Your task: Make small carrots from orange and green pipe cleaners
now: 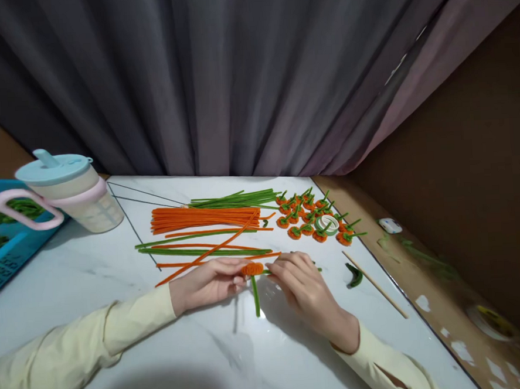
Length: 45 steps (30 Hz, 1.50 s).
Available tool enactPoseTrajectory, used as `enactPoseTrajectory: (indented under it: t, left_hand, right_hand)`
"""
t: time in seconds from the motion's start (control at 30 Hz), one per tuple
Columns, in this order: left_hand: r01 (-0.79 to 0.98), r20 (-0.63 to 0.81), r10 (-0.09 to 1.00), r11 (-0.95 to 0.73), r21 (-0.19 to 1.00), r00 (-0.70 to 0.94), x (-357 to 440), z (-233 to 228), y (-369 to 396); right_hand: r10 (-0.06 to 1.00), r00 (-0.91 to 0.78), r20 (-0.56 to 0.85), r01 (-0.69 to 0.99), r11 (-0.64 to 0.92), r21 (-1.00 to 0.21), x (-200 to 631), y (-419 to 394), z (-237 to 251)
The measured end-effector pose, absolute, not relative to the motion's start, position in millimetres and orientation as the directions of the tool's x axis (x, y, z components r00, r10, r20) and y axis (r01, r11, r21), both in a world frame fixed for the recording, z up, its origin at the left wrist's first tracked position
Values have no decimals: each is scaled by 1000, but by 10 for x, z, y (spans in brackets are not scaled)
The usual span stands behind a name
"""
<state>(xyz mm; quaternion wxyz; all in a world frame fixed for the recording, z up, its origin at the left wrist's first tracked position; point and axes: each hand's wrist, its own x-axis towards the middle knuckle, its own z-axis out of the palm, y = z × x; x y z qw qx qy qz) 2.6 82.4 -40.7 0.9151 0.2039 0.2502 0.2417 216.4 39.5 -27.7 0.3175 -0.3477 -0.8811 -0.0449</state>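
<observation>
a ribbed orange piece [252, 269] is just below the centre of the frame, with a green stem [256, 297] hanging from it. the left hand [210, 282] has its fingertips pinched on the orange piece from the left. the right hand [304, 285] is curled with its fingers together around a green strip [266, 271], which shows on both sides of the hand; its middle is hidden.

just above the hands, loose orange strips [214, 250] and green strips [193, 249] lie across the centre, one orange strip slanting over the others and reaching down to the left wrist. above these sits a bundle of orange strips [200, 217], with a bundle of green strips [238, 199] at its upper edge. right of centre, finished orange pieces with green stems [294, 232] crowd together, a roll of tape [335, 226] among them. a dark green curl [355, 275] and a thin wooden stick [375, 285] lie near the right hand, on its right.

on the left of the frame, a cup with a blue lid [97, 210] stands beside a blue basket [37, 255] holding green things. a brown surface [417, 279] with white scraps [462, 351] fills the lower right; a grey curtain [209, 80] spans the top.
</observation>
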Motion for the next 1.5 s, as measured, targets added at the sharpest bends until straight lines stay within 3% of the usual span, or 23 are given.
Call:
enactPoseTrajectory:
  t: [0.13,0.27,0.37,0.57,0.83,0.97,1.23,1.5]
  left_hand:
    - [-201,-371,508,760,619,778,83,-474,735]
    - [-97,-248,597,485,869,763,98,-461,720]
    - [18,-239,617,342,939,750,123,-478,706]
    - [67,-258,647,305,950,717,154,-508,671]
    - [72,-245,651,281,957,719,137,-494,657]
    - [48,-248,656,307,951,713,134,-525,644]
    - [26,-295,644,393,919,706,133,-541,646]
    - [27,-352,627,466,884,695,114,-554,659]
  right_hand:
    - [681,-568,463,651,715,-253,2182,335,-408]
    - [798,-490,351,601,601,-527,2200,331,-420]
    - [829,-462,316,571,551,-609,2186,330,-411]
    - [832,-393,392,519,553,-652,2136,329,-414]
    - [884,-339,322,374,441,-816,2040,291,-448]
    - [928,-257,269,385,354,-852,2018,307,-479]
    - [903,-286,320,366,412,-835,1972,280,-468]
    - [836,-333,435,390,543,-744,1980,266,-489]
